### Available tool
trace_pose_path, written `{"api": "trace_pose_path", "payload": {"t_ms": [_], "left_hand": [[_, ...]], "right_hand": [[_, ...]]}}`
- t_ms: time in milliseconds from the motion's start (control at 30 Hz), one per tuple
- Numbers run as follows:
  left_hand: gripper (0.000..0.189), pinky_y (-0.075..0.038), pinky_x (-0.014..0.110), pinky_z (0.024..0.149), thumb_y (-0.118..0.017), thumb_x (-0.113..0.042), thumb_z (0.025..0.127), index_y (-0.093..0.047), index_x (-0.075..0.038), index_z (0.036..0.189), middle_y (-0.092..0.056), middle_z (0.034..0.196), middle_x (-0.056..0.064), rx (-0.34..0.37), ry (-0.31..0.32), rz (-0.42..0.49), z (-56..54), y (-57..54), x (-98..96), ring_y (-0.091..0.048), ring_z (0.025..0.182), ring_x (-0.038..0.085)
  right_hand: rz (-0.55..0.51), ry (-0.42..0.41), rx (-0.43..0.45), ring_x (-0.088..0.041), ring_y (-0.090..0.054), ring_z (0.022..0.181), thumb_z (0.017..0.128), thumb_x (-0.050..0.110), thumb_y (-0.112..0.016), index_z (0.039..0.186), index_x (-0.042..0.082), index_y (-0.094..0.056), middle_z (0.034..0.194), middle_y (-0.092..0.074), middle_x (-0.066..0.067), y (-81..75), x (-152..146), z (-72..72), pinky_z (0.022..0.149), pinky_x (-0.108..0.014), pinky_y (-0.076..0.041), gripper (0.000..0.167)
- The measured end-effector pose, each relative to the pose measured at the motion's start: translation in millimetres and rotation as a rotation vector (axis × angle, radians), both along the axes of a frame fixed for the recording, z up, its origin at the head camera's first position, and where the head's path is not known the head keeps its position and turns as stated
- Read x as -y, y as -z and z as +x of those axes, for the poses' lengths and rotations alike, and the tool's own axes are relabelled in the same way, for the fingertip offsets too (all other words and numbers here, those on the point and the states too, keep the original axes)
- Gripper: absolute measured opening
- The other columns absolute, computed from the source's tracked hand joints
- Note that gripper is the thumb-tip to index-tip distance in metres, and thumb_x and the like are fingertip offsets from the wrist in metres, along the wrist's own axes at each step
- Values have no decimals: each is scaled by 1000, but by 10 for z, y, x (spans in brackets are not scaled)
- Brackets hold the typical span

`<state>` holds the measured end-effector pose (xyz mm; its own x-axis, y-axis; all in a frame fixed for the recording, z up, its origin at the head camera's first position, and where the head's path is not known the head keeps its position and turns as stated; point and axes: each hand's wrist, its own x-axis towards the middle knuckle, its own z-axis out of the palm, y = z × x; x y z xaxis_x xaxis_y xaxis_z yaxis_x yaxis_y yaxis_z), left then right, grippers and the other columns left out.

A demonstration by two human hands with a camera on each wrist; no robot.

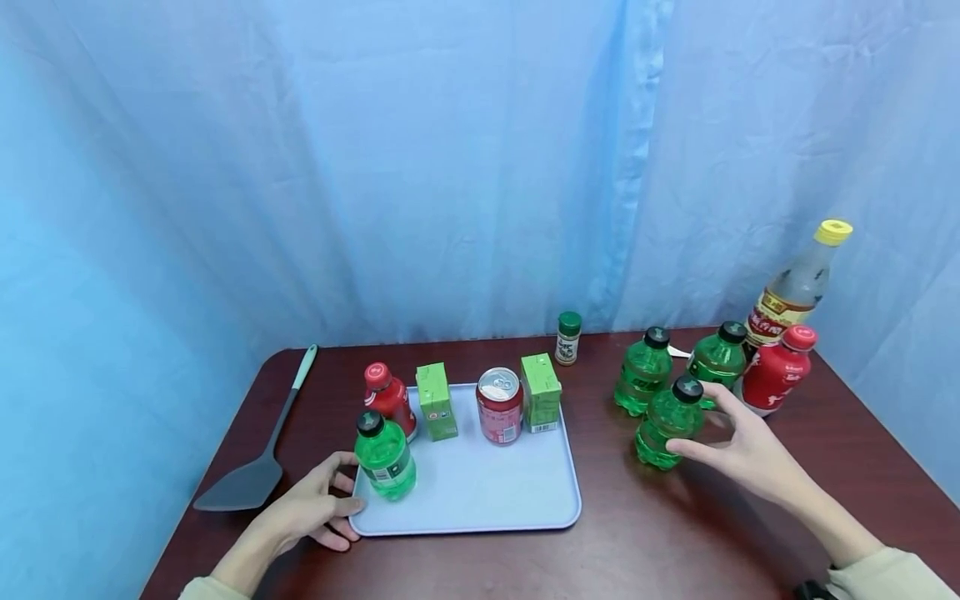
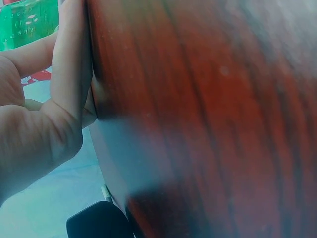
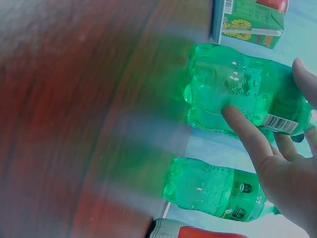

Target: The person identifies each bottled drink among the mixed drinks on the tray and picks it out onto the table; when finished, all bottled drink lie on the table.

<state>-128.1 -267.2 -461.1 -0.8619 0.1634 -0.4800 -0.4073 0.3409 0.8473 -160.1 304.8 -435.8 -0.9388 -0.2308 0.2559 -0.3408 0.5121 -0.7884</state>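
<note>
Clasping a green bottle (image 1: 664,425) partly hides the right grip (image 1: 745,448); whether the left grip (image 1: 318,503) pinches anything is unclear

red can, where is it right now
In the head view, the red can stands at the back of the tray between the left green carton and right green carton.

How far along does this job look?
If it's loading the pale rectangular tray, five drinks look done: two green boxy cartons, a red metal can, a red-capped red bottle and a black-capped green plastic bottle stand there. In hand, or nearly: the right hand is at another green bottle; grip unclear. Probably left: two more green bottles and another red bottle nearby.
</note>
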Motion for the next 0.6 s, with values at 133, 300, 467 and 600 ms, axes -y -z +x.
{"api": "trace_pose_path", "payload": {"t_ms": [133,300,467,600], "left_hand": [[70,-61,48,57,-71,-4,91,-30,-3,148,-48,115,25,0,-5,-3,-4,3,2,-70,65,33],[70,-61,47,57,-70,-4,91,-30,-3,148,-49,115,25,8,-1,3,-10,3,14,-70,65,33],[70,-61,47,56,-71,-4,91,-30,-4,148,-49,115,25,5,-2,1,-3,21,13,-70,64,33],[70,-61,47,56,-71,-4,91,-30,-3,148,-48,115,25,2,-5,3,-3,27,12,-70,63,32]], "right_hand": [[-1,-6,4,7,-58,112,83,10,-84,145,15,-45,131,-54,2,-10,5,7,71,-29,-62,73],[22,19,17,6,-58,112,88,13,-81,151,18,-42,137,-52,4,-79,10,53,76,-24,-59,75],[12,36,-9,1,-57,115,89,11,-80,156,25,-39,146,-46,3,-241,57,115,82,-17,-56,79],[-16,17,-72,-4,-52,127,87,3,-79,155,24,-41,151,-46,0,-389,114,135,92,-13,-49,81]]}}
